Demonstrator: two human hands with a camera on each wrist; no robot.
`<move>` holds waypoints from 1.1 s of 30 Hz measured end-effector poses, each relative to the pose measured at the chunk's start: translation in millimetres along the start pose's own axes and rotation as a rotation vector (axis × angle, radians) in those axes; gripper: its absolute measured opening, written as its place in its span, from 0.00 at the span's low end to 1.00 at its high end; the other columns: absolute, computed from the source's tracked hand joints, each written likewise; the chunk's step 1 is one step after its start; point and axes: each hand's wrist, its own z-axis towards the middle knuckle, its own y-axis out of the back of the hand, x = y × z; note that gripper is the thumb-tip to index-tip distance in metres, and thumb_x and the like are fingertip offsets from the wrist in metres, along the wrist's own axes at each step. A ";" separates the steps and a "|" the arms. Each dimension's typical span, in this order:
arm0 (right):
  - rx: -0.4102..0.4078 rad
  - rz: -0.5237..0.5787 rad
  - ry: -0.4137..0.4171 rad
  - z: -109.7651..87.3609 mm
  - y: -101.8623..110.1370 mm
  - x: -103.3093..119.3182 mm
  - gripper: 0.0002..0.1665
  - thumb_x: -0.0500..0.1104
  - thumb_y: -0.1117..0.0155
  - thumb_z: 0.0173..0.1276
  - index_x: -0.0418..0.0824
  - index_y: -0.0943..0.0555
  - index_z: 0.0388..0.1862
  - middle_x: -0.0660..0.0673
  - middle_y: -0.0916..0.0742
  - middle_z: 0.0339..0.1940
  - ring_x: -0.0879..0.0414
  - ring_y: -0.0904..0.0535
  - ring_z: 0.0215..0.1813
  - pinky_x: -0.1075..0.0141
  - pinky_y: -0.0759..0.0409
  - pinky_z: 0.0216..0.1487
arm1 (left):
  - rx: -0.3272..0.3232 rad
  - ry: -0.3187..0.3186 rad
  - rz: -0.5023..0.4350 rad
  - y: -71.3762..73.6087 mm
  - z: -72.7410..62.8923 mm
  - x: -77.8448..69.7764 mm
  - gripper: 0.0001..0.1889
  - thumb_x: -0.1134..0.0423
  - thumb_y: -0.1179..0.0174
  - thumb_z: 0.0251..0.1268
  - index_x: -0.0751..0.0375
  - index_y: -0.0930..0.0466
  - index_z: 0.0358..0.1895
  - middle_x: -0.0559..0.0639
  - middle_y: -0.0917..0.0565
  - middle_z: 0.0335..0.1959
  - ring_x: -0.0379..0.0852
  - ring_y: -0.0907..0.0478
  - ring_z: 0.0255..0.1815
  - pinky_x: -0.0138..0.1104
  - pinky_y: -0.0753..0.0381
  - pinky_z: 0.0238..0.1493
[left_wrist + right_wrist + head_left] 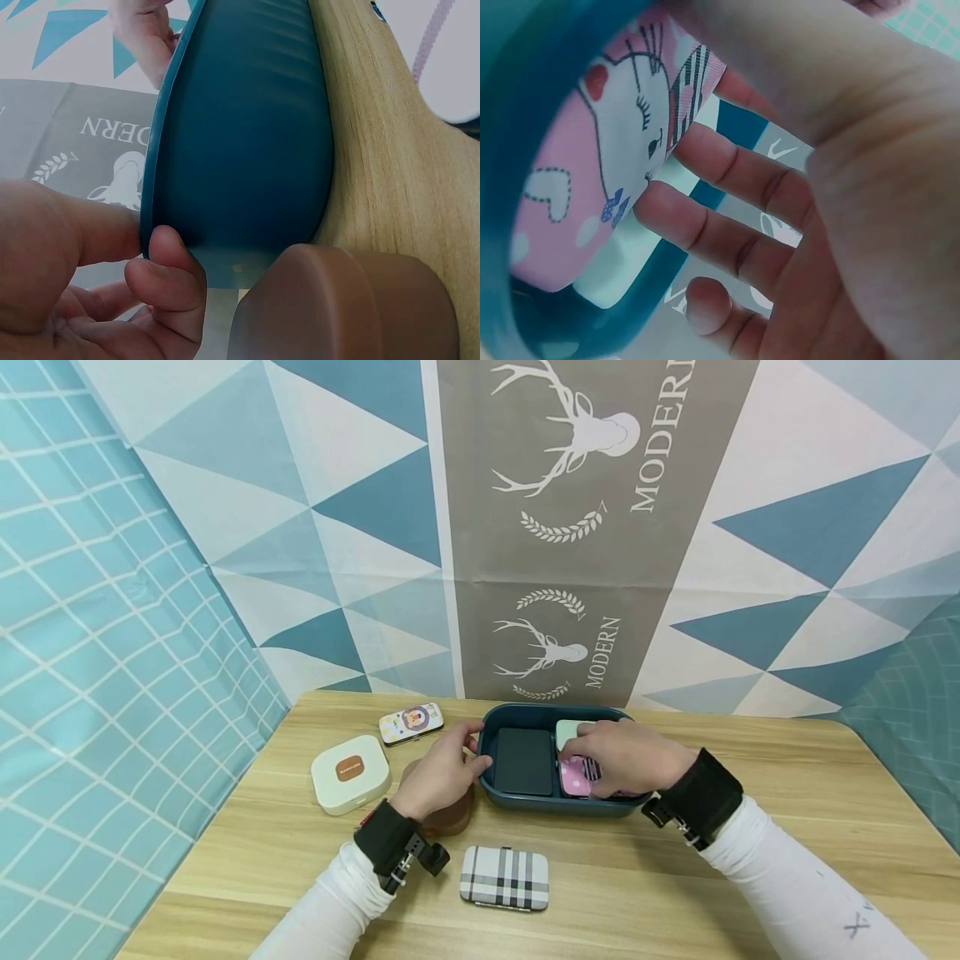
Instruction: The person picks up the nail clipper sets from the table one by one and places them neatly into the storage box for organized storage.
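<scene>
My left hand [441,777] pinches the left end of a dark blue oblong box [555,807] by its rim. In the left wrist view, thumb and finger lie on either side of the thin box wall [240,127]. My right hand [630,756] reaches into the box's right part and grips a pink case [573,778] with a cartoon rabbit face. The right wrist view shows this pink case [622,127] with fingertips along its edge. A pale green case [567,732] lies behind it. A flat dark rectangular thing [522,762] fills the box's left part.
A brown rounded case [453,818] sits partly under my left hand, close to the box. Left of it are a cream case [350,774] and a cartoon-printed tin [411,723]. A plaid case [504,878] lies in front. The patterned wall stands behind the table.
</scene>
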 end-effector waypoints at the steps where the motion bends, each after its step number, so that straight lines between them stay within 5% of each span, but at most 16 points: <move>1: -0.004 -0.002 0.004 -0.8 -0.2 -0.6 0.26 0.45 0.13 0.56 0.49 0.11 0.54 0.50 0.15 0.43 0.57 0.21 0.43 0.54 0.17 0.45 | 0.000 -0.001 -0.001 0.2 0.0 -0.1 0.29 0.69 0.37 0.78 0.70 0.34 0.77 0.56 0.23 0.47 0.45 0.21 0.34 0.38 0.20 0.36; 17: -0.016 0.036 0.029 -11.5 -4.4 -5.3 0.28 0.48 0.16 0.61 0.45 0.11 0.60 0.49 0.17 0.44 0.57 0.25 0.43 0.63 0.20 0.44 | 0.010 0.005 -0.011 1.0 -1.0 -1.1 0.29 0.68 0.37 0.78 0.70 0.34 0.77 0.57 0.24 0.47 0.45 0.22 0.34 0.36 0.21 0.35; 33: -0.023 0.108 -0.020 -24.4 -2.5 -5.0 0.25 0.44 0.16 0.62 0.42 0.11 0.58 0.47 0.13 0.52 0.51 0.19 0.53 0.53 0.16 0.55 | 0.006 0.005 -0.008 0.1 -1.3 -2.3 0.29 0.68 0.37 0.78 0.69 0.34 0.77 0.57 0.24 0.48 0.45 0.24 0.33 0.36 0.22 0.35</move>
